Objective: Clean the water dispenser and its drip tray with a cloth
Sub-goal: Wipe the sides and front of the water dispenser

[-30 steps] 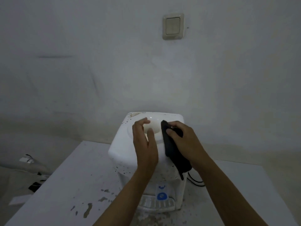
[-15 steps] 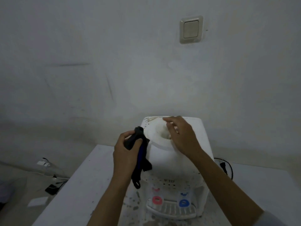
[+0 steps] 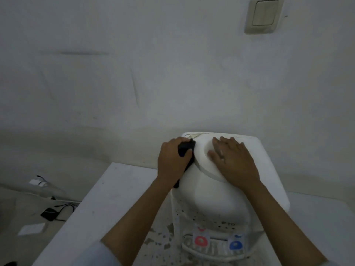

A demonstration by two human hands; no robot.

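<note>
Nearest the camera, at the foot of the white plastic tabletop water dispenser (image 3: 215,204), sits the white slotted drip tray (image 3: 207,248) under the red tap lever (image 3: 199,241) and the blue tap lever (image 3: 235,245); the speckled front panel above it and the flaked patches on the white desk (image 3: 107,204) suggest those parts are not yet wiped. Higher and farther, the work in hand appears to be the left shoulder of the top. The left hand (image 3: 173,162) has its fingers curled tight around a bunched dark blue-black cloth (image 3: 185,149), pressing it against the left edge of the raised white bottle collar (image 3: 203,160), with a tail of the cloth hanging down the side. The right hand (image 3: 233,160) lies flat over the collar, fingers spread and holding nothing, which looks like bracing. To do this stroke well, the right palm should bear down so the light, bottle-less body does not slide on the desk, while the left opens the wad into a broader pad and follows the seam around the collar (grime tends to lodge in such a groove). The brownish stains (image 3: 194,134) at the far left corner of the top probably need firmer, shorter rubs. On the far wall hangs a beige switch (image 3: 264,14).
</note>
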